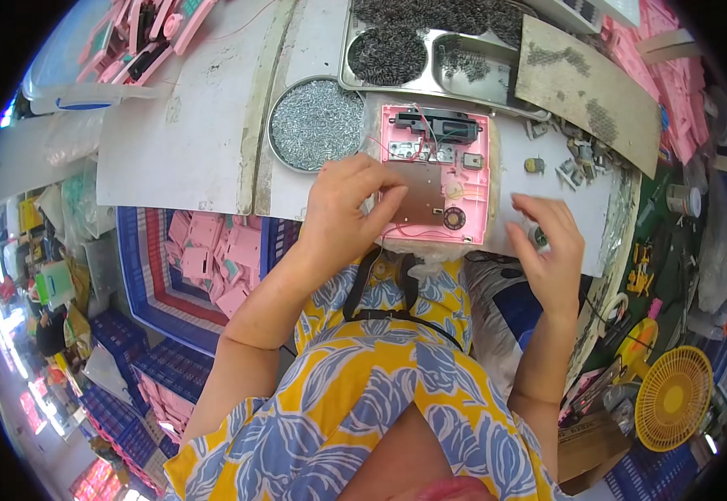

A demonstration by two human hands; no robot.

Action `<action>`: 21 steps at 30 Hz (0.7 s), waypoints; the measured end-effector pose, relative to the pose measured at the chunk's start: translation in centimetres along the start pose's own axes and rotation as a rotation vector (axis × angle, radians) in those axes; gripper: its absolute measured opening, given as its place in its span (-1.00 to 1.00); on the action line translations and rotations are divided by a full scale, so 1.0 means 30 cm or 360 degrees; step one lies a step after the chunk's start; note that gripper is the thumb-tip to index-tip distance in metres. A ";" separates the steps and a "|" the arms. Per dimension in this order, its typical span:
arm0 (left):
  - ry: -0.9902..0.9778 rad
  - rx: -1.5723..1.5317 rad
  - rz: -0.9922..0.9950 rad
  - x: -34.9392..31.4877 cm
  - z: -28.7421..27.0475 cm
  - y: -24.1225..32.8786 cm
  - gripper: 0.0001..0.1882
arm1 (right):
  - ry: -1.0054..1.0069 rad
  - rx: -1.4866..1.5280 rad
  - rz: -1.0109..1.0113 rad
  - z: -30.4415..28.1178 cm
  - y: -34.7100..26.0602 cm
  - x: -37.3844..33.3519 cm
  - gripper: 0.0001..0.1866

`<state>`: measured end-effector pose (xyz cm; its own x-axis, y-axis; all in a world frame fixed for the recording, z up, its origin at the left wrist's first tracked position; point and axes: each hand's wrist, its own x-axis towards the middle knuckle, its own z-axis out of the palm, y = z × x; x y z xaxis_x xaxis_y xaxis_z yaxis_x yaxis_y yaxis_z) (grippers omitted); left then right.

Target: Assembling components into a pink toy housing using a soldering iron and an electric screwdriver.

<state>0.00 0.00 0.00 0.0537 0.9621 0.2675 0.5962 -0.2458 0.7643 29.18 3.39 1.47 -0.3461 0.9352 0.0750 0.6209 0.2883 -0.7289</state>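
Observation:
A pink plastic housing (478, 209) lies open side up before me on the table. Inside it are a black slotted part (438, 125), a small motor (473, 161), a brown board (413, 192), a round dark disc (454, 219) and thin red and dark wires. My left hand (348, 204) is at the housing's left edge, thumb and forefinger bent together over the brown board; what they pinch, if anything, is hidden. To the right of the housing, my right hand (551, 246) hovers with thumb and fingers apart. A small round part (539, 237) shows between them, apparently not gripped.
A round tray of silvery screws (317, 123) stands left of the housing. Behind it is a metal tray (430, 88) with dark springs or screws. Several small motors (576, 163) lie at the right by a board (589, 88). A blue crate (142, 275) of pink parts sits lower left.

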 end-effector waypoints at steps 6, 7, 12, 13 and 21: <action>0.0015 0.0117 -0.0015 -0.043 -0.006 -0.015 -0.90 | -0.0133 -0.0239 -0.0374 0.082 -0.024 0.146 -0.75; -0.0008 0.0117 0.0005 -0.041 0.003 -0.009 -0.89 | -0.0169 -0.0260 -0.0364 0.086 -0.025 0.150 -0.75; -0.0129 0.0033 0.0226 0.023 0.080 0.020 -0.85 | -0.0205 -0.0354 -0.0380 0.088 -0.031 0.161 -0.77; -0.0152 0.0079 0.0235 0.033 0.095 0.026 -0.85 | -0.0195 -0.0331 -0.0389 0.085 -0.032 0.162 -0.78; -0.0273 0.0198 0.0290 0.098 0.130 0.052 -0.85 | -0.0116 -0.0115 -0.0239 0.017 0.011 0.077 -0.78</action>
<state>4.20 2.92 -0.31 0.2977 0.9119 0.2826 0.6575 -0.4104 0.6318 28.22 5.53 1.05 -0.4870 0.8640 0.1279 0.6067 0.4400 -0.6621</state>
